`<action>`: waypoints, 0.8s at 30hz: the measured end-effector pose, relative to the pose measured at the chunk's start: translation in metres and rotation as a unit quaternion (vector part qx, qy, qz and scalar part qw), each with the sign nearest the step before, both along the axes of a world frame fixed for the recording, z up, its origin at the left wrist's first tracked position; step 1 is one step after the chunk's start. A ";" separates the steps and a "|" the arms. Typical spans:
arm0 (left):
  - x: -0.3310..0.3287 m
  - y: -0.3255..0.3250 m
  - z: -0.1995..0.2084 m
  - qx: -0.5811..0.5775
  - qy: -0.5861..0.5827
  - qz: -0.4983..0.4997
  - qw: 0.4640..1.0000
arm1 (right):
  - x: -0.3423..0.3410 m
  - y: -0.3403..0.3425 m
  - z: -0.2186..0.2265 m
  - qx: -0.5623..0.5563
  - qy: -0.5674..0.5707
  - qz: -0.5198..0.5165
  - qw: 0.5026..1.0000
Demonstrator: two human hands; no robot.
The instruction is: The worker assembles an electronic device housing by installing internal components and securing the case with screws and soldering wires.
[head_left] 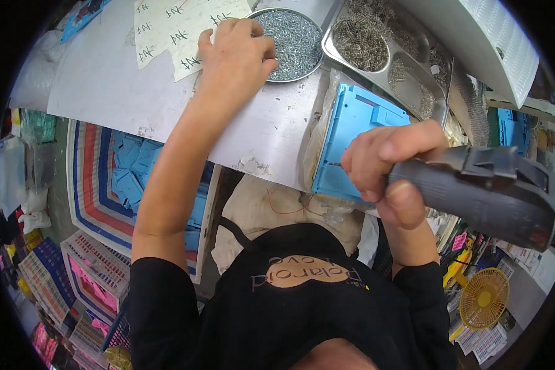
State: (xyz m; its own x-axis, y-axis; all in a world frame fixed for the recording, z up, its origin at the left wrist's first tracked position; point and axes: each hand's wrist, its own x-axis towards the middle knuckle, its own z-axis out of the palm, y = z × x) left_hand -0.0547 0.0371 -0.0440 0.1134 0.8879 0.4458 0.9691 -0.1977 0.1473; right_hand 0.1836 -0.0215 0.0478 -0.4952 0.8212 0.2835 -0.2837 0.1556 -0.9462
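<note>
Screws, left hand curled beside; right gripping screwdriver

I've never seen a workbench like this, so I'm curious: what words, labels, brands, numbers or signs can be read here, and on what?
Black shirt: lettering around a tan shape; I won't copy the wording.
Pale sheet, upper left: dark marks, repeated; not copied either.
White papers below the yellow fan: print too small to read.
Dark tool in the right hand: no lettering I can make out.
</note>
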 end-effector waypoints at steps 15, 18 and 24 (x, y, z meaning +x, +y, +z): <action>0.022 -0.049 0.027 0.008 -0.163 -0.226 0.960 | 0.007 0.011 -0.008 0.081 0.001 0.064 0.995; 0.042 -0.094 0.023 0.002 -0.259 -0.293 0.920 | 0.009 0.015 0.016 0.091 0.114 0.086 0.986; 0.058 -0.107 0.027 0.019 -0.317 -0.306 0.898 | 0.010 0.006 0.019 0.098 0.117 0.091 0.984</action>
State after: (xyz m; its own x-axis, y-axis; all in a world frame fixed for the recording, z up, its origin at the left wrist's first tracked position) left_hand 0.0032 -0.0695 -0.0174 0.2875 0.7292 0.6209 0.4020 -0.6803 0.6128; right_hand 0.1937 -0.0157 0.0665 -0.5308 0.6436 0.5514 -0.5302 0.2554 -0.8085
